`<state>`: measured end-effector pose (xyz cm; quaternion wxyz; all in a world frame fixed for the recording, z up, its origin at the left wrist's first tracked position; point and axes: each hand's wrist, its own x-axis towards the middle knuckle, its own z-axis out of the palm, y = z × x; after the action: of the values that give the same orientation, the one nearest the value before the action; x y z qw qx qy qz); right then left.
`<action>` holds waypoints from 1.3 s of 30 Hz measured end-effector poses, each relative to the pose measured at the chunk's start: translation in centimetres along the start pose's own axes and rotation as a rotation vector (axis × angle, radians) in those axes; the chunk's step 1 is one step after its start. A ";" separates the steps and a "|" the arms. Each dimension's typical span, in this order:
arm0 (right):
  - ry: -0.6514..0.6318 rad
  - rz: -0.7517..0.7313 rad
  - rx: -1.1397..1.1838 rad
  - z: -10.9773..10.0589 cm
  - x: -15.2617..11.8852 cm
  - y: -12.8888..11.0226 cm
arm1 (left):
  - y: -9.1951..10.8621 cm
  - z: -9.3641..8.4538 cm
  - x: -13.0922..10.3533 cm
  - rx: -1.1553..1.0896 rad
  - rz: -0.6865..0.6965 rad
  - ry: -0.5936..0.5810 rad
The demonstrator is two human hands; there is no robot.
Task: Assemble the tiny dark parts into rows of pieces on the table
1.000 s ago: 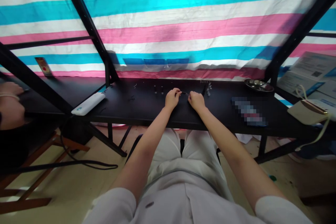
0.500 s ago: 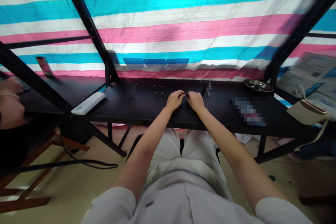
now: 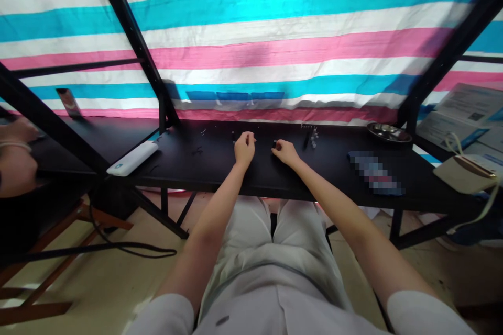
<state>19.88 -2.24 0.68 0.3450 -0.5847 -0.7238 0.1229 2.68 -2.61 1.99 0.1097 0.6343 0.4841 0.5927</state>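
Observation:
My right hand [image 3: 286, 153] is pinched round a small black cylindrical piece [image 3: 274, 143] with a pale top end, just over the black table. To its left, my left hand [image 3: 244, 151] has its fingers curled together at the tabletop; whatever lies in them is too small to make out. Close beside the left fingers stands a small dark piece [image 3: 233, 137]. Right of my right hand are a dark upright piece [image 3: 306, 139] and a cluster of small clear and whitish parts [image 3: 314, 139].
On the black table [image 3: 196, 172] lie a white elongated device [image 3: 132, 158], a steel dish [image 3: 389, 132], a blurred-out packet [image 3: 375, 172] and thin dark scraps [image 3: 197, 151]. A beige bag [image 3: 463, 172] hangs by the right edge. Black frame posts [image 3: 147, 70] flank the table. Another person's hand [image 3: 18, 149] is at far left.
My hands have come apart from where they met. The left moved left to the small standing pieces; the right keeps the black cylindrical piece and shifted slightly.

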 end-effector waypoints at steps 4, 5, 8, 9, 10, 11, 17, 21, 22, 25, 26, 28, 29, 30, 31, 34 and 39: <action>-0.097 0.061 -0.017 1.8 2.4 -2.1 | -1.7 -1.7 0.3 -0.016 -0.119 0.111; -0.116 0.059 -0.028 2.4 2.9 -2.7 | -1.9 -1.9 0.3 -0.026 -0.145 0.120; -0.138 0.054 -0.069 4.3 4.3 -4.1 | -2.0 -2.0 0.0 -0.054 -0.219 0.136; -0.137 0.050 -0.083 4.9 4.7 -4.5 | -2.0 -2.0 -0.1 -0.062 -0.233 0.134; -0.136 0.045 -0.099 5.4 4.9 -4.7 | -1.9 -1.9 -0.2 -0.068 -0.237 0.126; -0.137 0.040 -0.113 5.9 5.2 -4.9 | -1.8 -1.8 -0.3 -0.068 -0.233 0.117; -0.165 0.078 -0.166 7.1 5.7 -5.4 | -2.0 -1.6 -0.6 -0.039 -0.192 0.087; -0.183 0.113 -0.182 6.8 5.7 -5.9 | -2.0 -1.7 -0.7 -0.055 -0.203 0.093; -0.188 0.118 -0.194 6.6 5.6 -6.0 | -1.9 -1.7 -0.7 -0.057 -0.205 0.095; -0.177 0.095 -0.261 6.1 4.7 -6.4 | -1.7 -1.8 -0.6 -0.051 -0.209 0.101; -0.159 0.071 -0.285 5.8 4.3 -6.4 | -1.7 -1.8 -0.6 -0.045 -0.210 0.104; -0.097 -0.005 -0.305 5.0 3.3 -6.1 | -1.6 -1.8 -0.6 -0.037 -0.201 0.108; -0.054 -0.045 -0.299 4.4 2.7 -5.9 | -1.6 -1.8 -0.6 -0.035 -0.192 0.109; -0.001 -0.087 -0.283 3.8 2.2 -5.5 | -1.5 -1.9 -0.7 -0.033 -0.182 0.107; 0.064 -0.130 -0.266 3.0 1.7 -5.0 | -1.5 -1.9 -0.7 -0.031 -0.172 0.103; 0.307 -0.217 -0.220 0.1 0.7 -3.0 | -1.4 -1.8 -0.8 -0.027 -0.139 0.084; 0.646 -0.049 -0.199 -4.3 -0.2 1.1 | -1.4 -1.6 -0.9 -0.020 -0.110 0.021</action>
<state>23.48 -3.05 3.11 0.5005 -0.6068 -0.5994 -0.1485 0.77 -3.24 0.86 0.1434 0.5995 0.5133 0.5972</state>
